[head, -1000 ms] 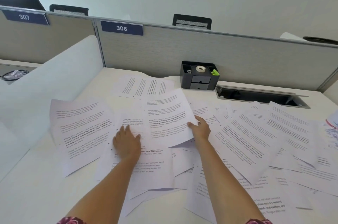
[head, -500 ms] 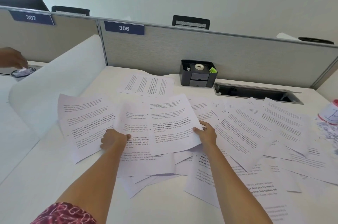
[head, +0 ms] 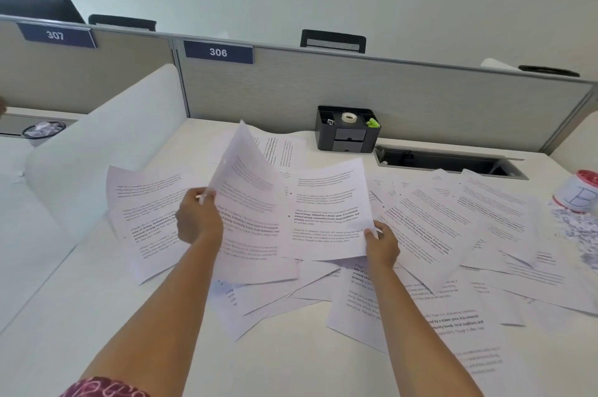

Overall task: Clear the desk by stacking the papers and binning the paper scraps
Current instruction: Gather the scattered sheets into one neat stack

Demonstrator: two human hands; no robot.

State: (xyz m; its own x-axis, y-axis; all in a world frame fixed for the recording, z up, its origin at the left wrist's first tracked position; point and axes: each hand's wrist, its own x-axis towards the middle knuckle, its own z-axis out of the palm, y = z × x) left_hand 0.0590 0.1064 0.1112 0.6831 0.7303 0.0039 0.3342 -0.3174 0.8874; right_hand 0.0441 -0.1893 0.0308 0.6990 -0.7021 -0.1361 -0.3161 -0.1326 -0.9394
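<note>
Paper in the grasp of 2 bare hands. Left hand: fingers curled round the left edge of a lifted sheet, which curls upward off the desk with its top corner pointing up; whether 1 sheet or several lie in this grip cannot be told. Right hand: thumb and fingers pinch the lower right corner of a second sheet, which lies nearly flat, its left edge meeting the lifted sheet. Beneath and around both hands, loose printed papers lie fanned and overlapping, unstacked, across the white desk, thickest to the right of the right hand. A heap of paper scraps sits at the desk's right edge, just beside a white container with a red rim. Behind the papers, a black desk organiser stands against the grey partition, with a roll of tape and a green item in its top; a cable slot opens to its right. Plates on the partition read 306 and 307. A white curved divider bounds the desk on the left; beyond it, a round dark bin holds scraps.
</note>
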